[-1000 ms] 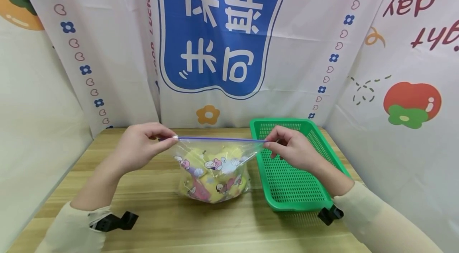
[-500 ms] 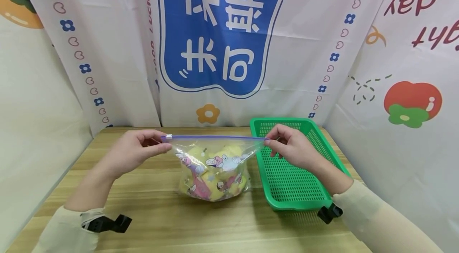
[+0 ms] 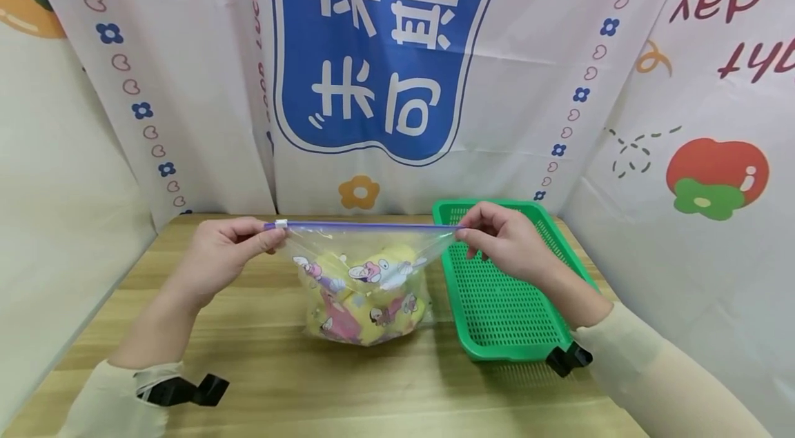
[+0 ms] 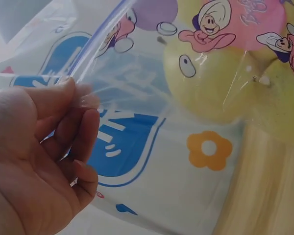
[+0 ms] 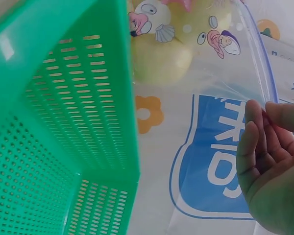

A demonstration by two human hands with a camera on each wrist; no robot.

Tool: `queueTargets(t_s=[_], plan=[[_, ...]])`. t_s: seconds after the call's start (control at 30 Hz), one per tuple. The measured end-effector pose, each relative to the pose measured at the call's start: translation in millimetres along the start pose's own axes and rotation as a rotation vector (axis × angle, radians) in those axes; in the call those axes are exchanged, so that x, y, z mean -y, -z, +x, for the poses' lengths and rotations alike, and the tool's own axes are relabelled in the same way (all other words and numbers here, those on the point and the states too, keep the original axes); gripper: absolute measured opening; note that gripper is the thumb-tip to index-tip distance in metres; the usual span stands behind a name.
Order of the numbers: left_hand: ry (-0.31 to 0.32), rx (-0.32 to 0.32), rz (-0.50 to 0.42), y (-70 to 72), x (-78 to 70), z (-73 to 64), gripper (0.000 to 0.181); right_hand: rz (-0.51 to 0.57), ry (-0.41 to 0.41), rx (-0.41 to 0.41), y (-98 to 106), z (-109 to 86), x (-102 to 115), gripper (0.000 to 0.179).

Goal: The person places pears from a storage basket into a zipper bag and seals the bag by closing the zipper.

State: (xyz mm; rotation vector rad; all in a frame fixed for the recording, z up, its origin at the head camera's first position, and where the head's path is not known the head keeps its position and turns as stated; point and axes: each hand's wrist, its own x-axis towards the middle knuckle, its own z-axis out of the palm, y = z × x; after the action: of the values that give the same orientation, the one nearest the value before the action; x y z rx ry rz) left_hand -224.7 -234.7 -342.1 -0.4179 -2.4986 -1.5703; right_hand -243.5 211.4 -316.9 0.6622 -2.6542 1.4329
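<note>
A clear zipper bag (image 3: 366,317) printed with pink cartoon figures stands mid-table, its blue-purple zip strip (image 3: 373,225) stretched level across the top. Inside are several round yellow fruits (image 4: 201,93) with short stems. My left hand (image 3: 214,259) pinches the bag's left top corner between thumb and index finger, right beside the white slider (image 3: 281,223). At the opposite corner, the thumb and fingertips of my right hand (image 3: 512,245) pinch the strip's end. In the right wrist view, the other fingers of that hand curl loosely below the corner.
A green plastic basket (image 3: 462,334) with slotted walls sits right of the bag, beneath my right hand and forearm. The wooden table (image 3: 261,383) ends at a printed cloth backdrop (image 3: 515,114), with cloth walls on both sides.
My left hand has shifted left, and the white slider now sits nearer the strip's left end. Both hands and the bag's top edge are slightly higher in view; the basket has stayed put.
</note>
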Motion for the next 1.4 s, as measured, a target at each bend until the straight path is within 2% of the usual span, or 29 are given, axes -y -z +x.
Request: queueTargets(t_s=[0.2,0.33,0.47,0.6,0.77,0.87,1.0,1.23,1.4], plan=[[0.016,-0.075,0.0,1.9,-7.7,-0.8,0.027,0.003,0.001,-0.009,3,2.6,6,0.009],[0.049,-0.086,0.036,2.7,-7.5,0.5,0.03,-0.011,-0.015,-0.003,3,5.3,7,0.01],[0.102,-0.065,0.083,-1.8,0.6,8.3,0.034,-0.048,-0.061,0.018,0,13.1,0,0.012],[0.15,-0.009,0.106,-8.7,10.9,23.6,0.038,-0.104,-0.145,0.02,-4,27.1,-9,0.014],[0.22,0.047,0.1,-13.8,17.9,50.2,0.042,-0.183,-0.243,0.037,-4,53.1,-18,0.018],[0.282,0.055,0.074,-17.8,22.8,66.5,0.045,-0.271,-0.265,0.074,-5,71.7,-23,0.018],[0.324,0.039,0.023,-20.1,32.8,83.3,0.045,-0.386,-0.263,0.108,-11,95.8,-27,0.016],[0.379,0.008,-0.046,-24.4,47.2,103.7,0.049,-0.444,-0.301,0.113,-19,119.2,-28,0.012],[0.413,0.03,-0.119,-29.2,51.6,107.4,0.052,-0.446,-0.303,0.112,-19,123.0,-32,0.013]])
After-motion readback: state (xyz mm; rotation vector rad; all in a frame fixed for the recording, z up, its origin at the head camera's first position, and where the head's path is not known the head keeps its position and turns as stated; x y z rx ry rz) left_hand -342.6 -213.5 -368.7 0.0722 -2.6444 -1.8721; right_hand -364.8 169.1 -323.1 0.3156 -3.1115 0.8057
